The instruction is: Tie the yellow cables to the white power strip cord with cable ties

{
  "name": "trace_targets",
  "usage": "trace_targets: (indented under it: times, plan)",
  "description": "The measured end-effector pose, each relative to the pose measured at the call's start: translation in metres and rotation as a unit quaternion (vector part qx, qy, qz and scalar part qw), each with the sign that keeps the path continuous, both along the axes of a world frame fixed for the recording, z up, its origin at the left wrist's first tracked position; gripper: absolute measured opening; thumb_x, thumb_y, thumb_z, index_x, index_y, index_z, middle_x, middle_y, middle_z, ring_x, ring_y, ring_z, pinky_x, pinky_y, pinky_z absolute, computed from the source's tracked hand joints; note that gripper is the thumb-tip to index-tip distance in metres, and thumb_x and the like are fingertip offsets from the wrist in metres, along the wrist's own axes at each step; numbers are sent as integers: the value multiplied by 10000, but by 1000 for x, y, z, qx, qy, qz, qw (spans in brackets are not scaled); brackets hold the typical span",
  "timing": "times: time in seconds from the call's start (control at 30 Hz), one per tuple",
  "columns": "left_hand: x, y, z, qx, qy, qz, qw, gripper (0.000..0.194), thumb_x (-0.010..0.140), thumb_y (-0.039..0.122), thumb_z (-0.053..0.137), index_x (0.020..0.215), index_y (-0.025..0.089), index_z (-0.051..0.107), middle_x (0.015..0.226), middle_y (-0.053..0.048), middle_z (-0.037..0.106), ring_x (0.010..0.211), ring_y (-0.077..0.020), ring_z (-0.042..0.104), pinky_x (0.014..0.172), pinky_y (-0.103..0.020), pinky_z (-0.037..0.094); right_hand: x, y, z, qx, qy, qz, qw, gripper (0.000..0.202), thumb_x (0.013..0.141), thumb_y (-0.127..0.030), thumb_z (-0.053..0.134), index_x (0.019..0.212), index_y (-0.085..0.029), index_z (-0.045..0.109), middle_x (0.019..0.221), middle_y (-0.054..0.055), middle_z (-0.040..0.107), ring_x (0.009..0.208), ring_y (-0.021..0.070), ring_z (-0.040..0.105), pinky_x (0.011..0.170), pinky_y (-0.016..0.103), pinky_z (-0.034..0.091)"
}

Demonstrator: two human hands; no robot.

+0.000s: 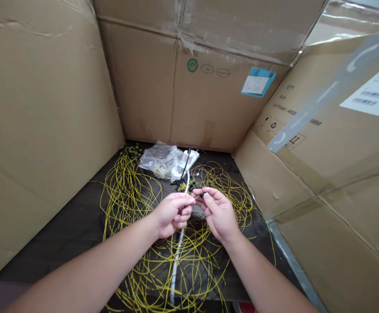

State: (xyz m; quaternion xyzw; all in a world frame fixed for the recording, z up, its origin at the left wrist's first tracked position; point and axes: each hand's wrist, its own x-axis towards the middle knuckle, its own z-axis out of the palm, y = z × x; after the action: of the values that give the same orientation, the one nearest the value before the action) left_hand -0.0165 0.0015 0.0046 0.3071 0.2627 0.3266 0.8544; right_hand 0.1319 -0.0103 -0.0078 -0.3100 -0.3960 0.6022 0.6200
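Note:
My left hand (pixel 177 213) is closed, pinching a thin yellow wire (pixel 196 198) between thumb and forefinger. Just to its right, my right hand (pixel 217 211) is closed on a small black connector (pixel 202 195) at the wire's end. The fingertips of both hands nearly meet. Beneath and around them lie loose tangles of yellow wires (pixel 189 261). A white cable (pixel 175 271) runs lengthwise under my left hand. Fingers cover part of the black piece, so its exact shape is hidden.
Large cardboard boxes wall in the dark table (pixel 75 230) on the left (pixel 45 108), back (pixel 146 87) and right (pixel 339 174). Near the back box lie a clear plastic bag (pixel 159 156), a white power strip (pixel 192 158) with a black cable (pixel 185 165), and small black pieces (pixel 176 182).

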Motion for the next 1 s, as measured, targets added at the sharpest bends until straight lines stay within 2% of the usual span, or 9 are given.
trace_targets:
  times: [0.1, 0.27, 0.77, 1.0]
  plan:
    - [0, 0, 0, 1, 0, 3, 1000, 136, 799, 215, 532, 705, 164, 449, 490, 74, 371, 333, -1, 205, 344, -154, 90, -2, -1, -1, 25, -34, -20, 999, 101, 821, -209, 587, 911, -180, 623, 971, 70, 679, 887, 180, 639, 841, 383, 502]
    - [1, -1, 1, 11, 12, 21, 1000, 129, 796, 222, 542, 717, 165, 458, 466, 77, 371, 331, -4, 210, 344, -151, 97, -2, -1, -4, 37, -42, -18, 998, 108, 836, -210, 566, 928, -189, 619, 981, 66, 676, 884, 184, 638, 845, 414, 499]
    - [2, -2, 1, 23, 48, 30, 998, 109, 769, 215, 567, 721, 153, 491, 427, 62, 421, 325, -7, 213, 337, -144, 113, -2, -1, -3, 49, -78, -10, 996, 122, 849, -216, 547, 933, -192, 632, 1003, 64, 665, 884, 181, 631, 820, 397, 519]
    - [2, -2, 0, 27, 61, 33, 997, 113, 742, 222, 592, 731, 141, 513, 409, 60, 431, 315, -12, 221, 318, -144, 132, -2, -2, -2, 46, -99, -20, 994, 128, 836, -248, 563, 931, -193, 629, 1005, 69, 661, 856, 185, 637, 746, 381, 551]
